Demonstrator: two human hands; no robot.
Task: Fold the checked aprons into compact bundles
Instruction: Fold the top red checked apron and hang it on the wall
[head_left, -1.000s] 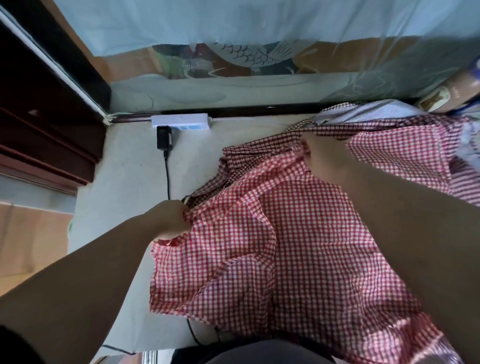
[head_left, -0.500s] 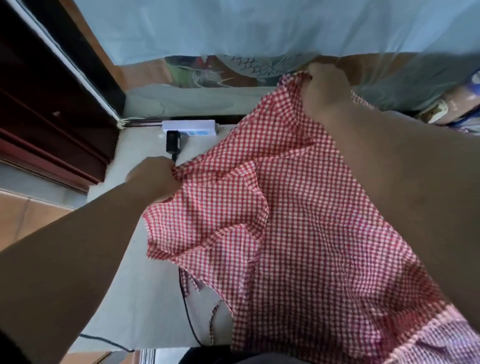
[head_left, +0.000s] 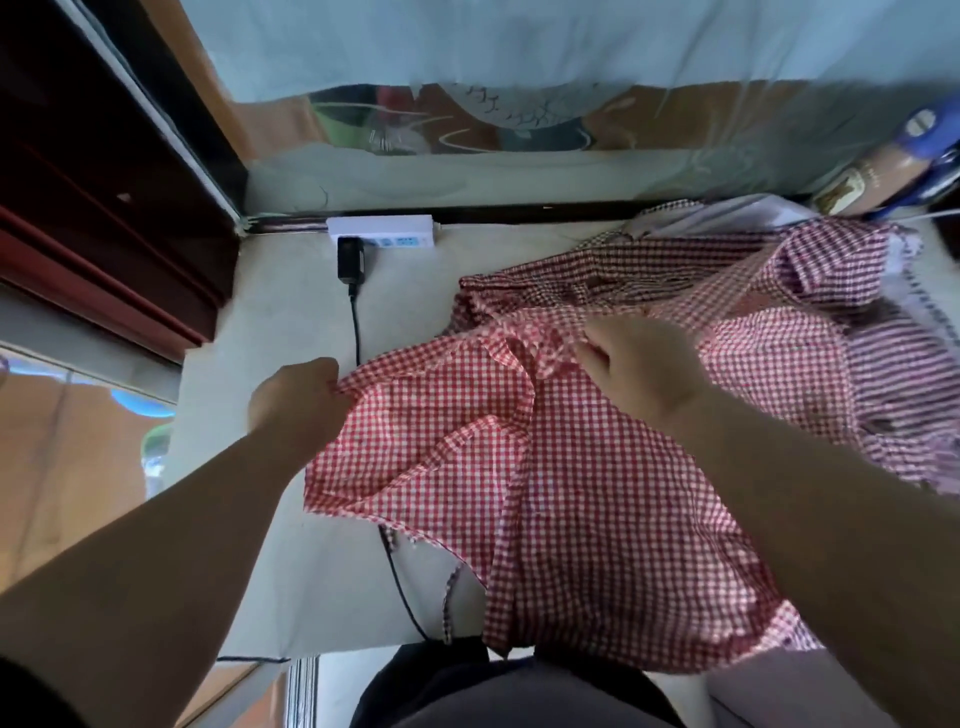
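On the pale surface (head_left: 291, 571), directly ahead of the person: one red-checked apron (head_left: 597, 509), partly spread. Its near part hangs over the front edge toward the lap. Its far right side runs into a heap of checked aprons (head_left: 810, 270).

Left hand (head_left: 296, 400): grip closed, fingers curled tight on the apron's left corner.
Right hand (head_left: 639, 369): grip closed to a pinch on the upper edge near the middle (fingertips slightly blurred, so how many layers are caught cannot be told).

Cloth state: not flat. A ridge runs down the centre between the two hands.

Risks, as judged:
- Folding over that ridge would lock in a skewed crease and give a lumpy bundle. Cause: slack between the two grips.
- The right pinch sits just beside the heap and could catch a second apron and drag it along.
- A thin tie (head_left: 448, 603) dangles at the front edge. Left loose, it may trail out of the bundle.
- A black cable (head_left: 356, 327) from the adapter (head_left: 349, 260) in the power strip (head_left: 382, 233) passes under the apron. Sliding the cloth could tug it.
- The overhanging part may pull the apron off the surface if either grip loosens.
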